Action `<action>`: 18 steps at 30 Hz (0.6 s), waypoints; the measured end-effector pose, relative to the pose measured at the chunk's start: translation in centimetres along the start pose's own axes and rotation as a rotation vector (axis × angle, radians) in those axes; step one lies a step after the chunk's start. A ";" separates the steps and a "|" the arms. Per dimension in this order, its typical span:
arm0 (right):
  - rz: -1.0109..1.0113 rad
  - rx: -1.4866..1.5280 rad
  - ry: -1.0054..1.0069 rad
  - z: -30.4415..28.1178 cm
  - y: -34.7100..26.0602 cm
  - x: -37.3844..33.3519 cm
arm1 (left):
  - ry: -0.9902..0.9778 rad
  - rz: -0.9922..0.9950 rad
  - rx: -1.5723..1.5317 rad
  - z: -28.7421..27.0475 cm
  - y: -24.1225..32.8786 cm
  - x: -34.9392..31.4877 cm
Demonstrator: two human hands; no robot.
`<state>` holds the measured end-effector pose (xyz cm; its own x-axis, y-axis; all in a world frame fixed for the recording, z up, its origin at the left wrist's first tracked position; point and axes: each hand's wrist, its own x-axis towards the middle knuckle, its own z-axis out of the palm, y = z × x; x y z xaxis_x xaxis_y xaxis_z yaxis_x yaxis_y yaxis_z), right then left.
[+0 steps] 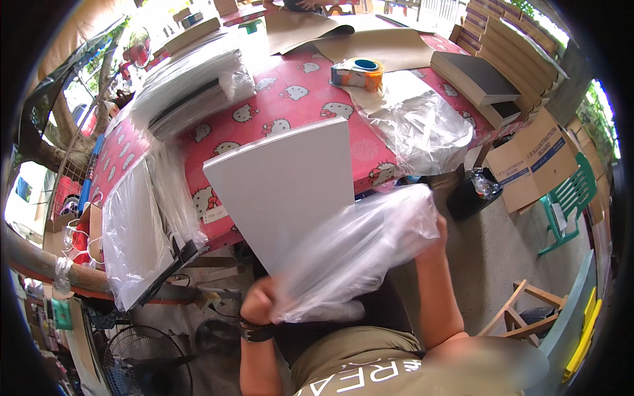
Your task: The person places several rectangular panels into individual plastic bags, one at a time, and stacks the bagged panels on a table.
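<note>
A clear plastic bag (350, 257) stretches between my two hands in front of my body, smeared by motion. My left hand (259, 300), with a dark band at the wrist, is closed on the bag's lower left end. Up at the other end, my right hand (432, 237) grips the bag, its fingers partly covered by the film. Just beyond the bag, a stack of white boards (287, 178) rests at the table's near edge, tilted, its lower part hidden behind the plastic.
On the pink patterned table (264, 119) are a tape dispenser (358, 74), a pile of clear bags (422, 122), wrapped stacks (191, 86), brown paper (376, 49) and dark-topped boards (475, 76). A cardboard box (535, 158), a green chair (569, 198) and a fan (146, 360) stand around.
</note>
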<state>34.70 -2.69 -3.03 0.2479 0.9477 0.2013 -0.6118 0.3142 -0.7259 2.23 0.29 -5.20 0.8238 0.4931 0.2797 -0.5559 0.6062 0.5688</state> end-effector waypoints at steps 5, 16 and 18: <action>0.244 0.379 -0.117 1.3 -1.3 0.5 | -0.032 0.425 0.428 -5.1 -0.5 -6.5; 0.091 -0.478 -0.405 4.6 -3.8 8.1 | 0.827 0.501 1.045 4.0 11.2 3.7; -0.159 -0.972 -0.369 6.1 -2.9 10.4 | 1.089 0.593 1.383 2.2 12.6 5.5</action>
<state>34.53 6.61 5.18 -0.0713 0.9093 0.4101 0.3148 0.4106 -0.8557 -0.01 9.25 5.17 -0.1571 0.8969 0.4134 0.2265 -0.3747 0.8990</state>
